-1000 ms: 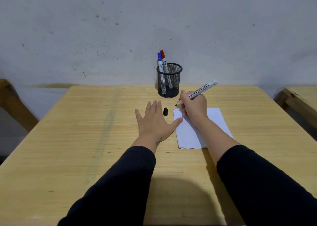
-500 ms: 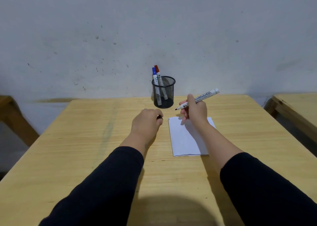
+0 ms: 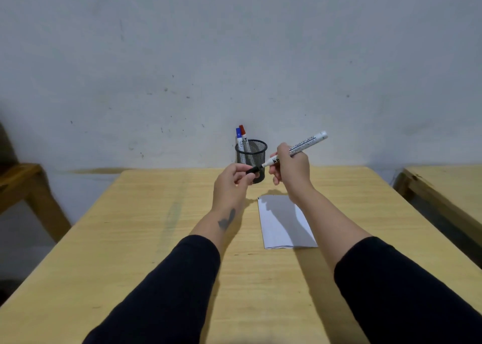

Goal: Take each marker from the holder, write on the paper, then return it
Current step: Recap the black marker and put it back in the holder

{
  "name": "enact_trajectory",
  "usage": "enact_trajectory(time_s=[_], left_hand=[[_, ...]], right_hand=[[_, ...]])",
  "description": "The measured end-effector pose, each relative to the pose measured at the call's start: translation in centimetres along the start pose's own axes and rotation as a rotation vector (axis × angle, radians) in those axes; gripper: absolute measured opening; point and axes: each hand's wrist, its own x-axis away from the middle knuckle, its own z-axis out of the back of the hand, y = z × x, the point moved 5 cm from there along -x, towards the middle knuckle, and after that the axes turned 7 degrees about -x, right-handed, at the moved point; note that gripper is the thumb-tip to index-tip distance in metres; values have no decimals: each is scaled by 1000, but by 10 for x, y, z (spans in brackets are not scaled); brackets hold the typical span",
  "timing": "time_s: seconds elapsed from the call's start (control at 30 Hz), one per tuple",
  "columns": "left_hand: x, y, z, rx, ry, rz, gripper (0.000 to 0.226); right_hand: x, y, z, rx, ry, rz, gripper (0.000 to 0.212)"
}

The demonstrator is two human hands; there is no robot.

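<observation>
My right hand (image 3: 292, 172) holds a white marker (image 3: 303, 144) in the air, tip pointing left and down. My left hand (image 3: 230, 184) pinches the black cap (image 3: 252, 170) just left of that tip; cap and tip nearly touch. Both hands hover above the table in front of the black mesh holder (image 3: 252, 153), which holds a blue-capped marker (image 3: 238, 138) and a red-capped marker (image 3: 243, 136). The white paper (image 3: 283, 222) lies flat on the table below my right forearm, with a small dark mark at its top left corner.
The wooden table (image 3: 146, 239) stands against a grey wall. A second wooden table (image 3: 448, 184) sits to the right across a gap. Part of a wooden piece of furniture (image 3: 23, 184) shows at the left.
My left hand picked the cap up off the table and raised it. My right hand lifted the marker off the paper. Cap and tip have come together in the air.
</observation>
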Motion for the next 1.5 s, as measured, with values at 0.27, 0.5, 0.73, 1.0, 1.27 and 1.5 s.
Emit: enact_trajectory(time_s=[0.27,0.5,0.73,1.0,1.27,1.5], left_hand=[[11,11,-2,-16,-64,-29,15],[13,11,-1,-54,-31,17,19],[6,7,7,-97,42,66,9],[-11,16,13,-291,84,17,14],[-7,-15,13,-526,-97,75,68],[-1,-80,7,-1120,-350,62,63]], right_hand=[[14,2,-7,41,0,-19,37],[21,12,-11,-43,-23,-79,37],[18,-4,-13,437,-209,-76,58],[25,-22,-19,1300,-58,1044,23],[-2,-31,-21,1092,-77,793,17],[-64,-68,-44,642,10,498,20]])
